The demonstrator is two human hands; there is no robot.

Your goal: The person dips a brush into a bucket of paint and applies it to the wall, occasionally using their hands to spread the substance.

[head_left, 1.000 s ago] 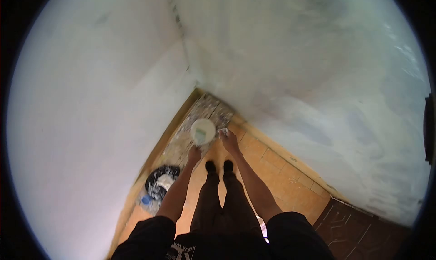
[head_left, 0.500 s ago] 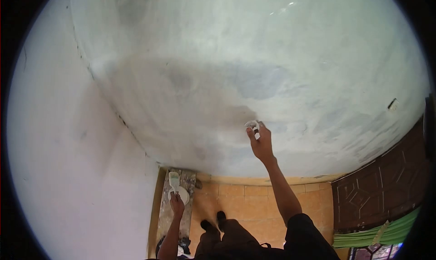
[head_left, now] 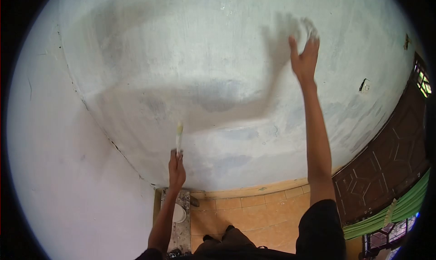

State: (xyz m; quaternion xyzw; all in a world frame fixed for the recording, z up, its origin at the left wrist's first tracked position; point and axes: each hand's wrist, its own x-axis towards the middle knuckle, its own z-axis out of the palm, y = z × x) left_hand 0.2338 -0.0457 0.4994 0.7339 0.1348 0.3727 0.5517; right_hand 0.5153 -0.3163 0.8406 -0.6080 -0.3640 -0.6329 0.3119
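Upright in the view, the pale, slim hand tool (head_left: 180, 135) points its yellowish end away from the person, its long axis nearly in line with the left forearm. The left hand (head_left: 177, 170) is closed round its lower end, before the wall (head_left: 218, 149). The right hand (head_left: 306, 59) is open near the wall, thumb apart, whitened fingertips blurred; whether they hold anything, I cannot tell. The white bucket (head_left: 180, 213) stands on the surface (head_left: 183, 198).

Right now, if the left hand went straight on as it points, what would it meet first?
With the slim white tool with a yellowish tip leading, the left hand would probably meet the patchy, pale greenish wall; the gap is unclear.
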